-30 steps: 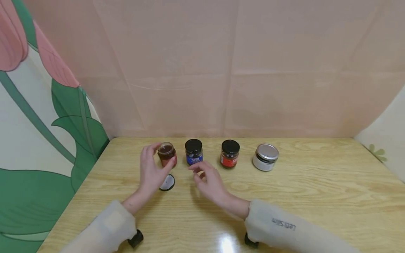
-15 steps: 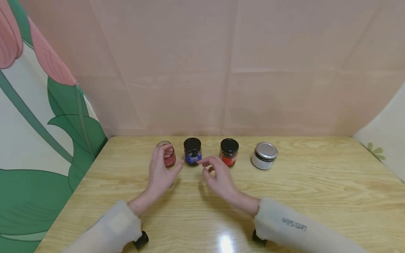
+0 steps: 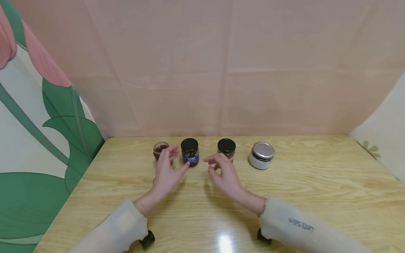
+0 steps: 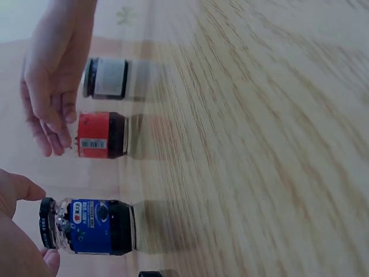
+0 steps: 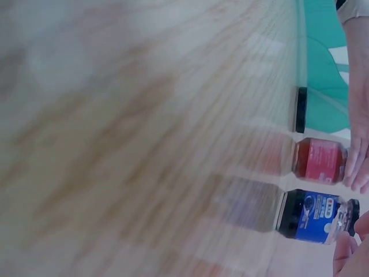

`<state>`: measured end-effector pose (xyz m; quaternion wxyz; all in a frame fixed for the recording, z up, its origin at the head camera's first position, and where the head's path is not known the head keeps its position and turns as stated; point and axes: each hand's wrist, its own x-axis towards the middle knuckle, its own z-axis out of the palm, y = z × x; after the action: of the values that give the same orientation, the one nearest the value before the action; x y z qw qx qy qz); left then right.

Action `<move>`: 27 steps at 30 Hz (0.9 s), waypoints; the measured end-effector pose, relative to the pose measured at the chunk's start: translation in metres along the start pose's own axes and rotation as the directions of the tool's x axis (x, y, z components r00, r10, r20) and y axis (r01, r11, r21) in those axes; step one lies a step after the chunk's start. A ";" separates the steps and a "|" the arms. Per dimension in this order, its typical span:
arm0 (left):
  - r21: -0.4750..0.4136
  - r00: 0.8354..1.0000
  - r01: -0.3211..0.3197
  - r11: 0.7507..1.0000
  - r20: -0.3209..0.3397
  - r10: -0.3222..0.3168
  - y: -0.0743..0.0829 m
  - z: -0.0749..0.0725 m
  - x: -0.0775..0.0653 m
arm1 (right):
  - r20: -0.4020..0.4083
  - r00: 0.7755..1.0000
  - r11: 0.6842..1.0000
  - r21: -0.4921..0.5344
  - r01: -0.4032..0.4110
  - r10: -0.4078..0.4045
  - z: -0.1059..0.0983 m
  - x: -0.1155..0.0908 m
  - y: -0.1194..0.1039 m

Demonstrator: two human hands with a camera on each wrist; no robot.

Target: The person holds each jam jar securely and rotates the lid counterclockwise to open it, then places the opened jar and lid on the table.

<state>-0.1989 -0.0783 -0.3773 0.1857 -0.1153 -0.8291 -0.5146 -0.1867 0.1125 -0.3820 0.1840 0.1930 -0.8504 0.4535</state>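
My left hand hovers above the table, fingers apart, between a lidless jar of dark red contents and a blue-labelled jar with a black lid. In the left wrist view its thumb and a fingertip lie near that jar's lid; whether they touch it I cannot tell. Loosely bent, the fingers of my right hand hold nothing. They partly cover a red-labelled jar, also black-lidded. A loose black lid lies on the table, mostly hidden behind my left hand in the head view.
To the right stands a white-labelled jar with a silver lid. All the jars are upright in a row near the back of the wood-grain table. A pinkish cloth hangs behind it.
My left hand has let go of the lidless jar and moved right toward the blue-labelled jar. The right hand has shifted right, from before the blue-labelled jar to before the red-labelled one.
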 end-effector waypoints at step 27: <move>0.133 0.989 0.104 0.986 0.090 -0.117 -0.009 0.028 0.007 | -0.007 0.999 0.999 -0.007 -0.036 0.036 -0.016 -0.004 0.008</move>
<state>-0.2139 -0.0568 -0.3927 0.1231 -0.0818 -0.8737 -0.4635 -0.1847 0.1308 -0.3807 0.1792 0.1756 -0.8547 0.4545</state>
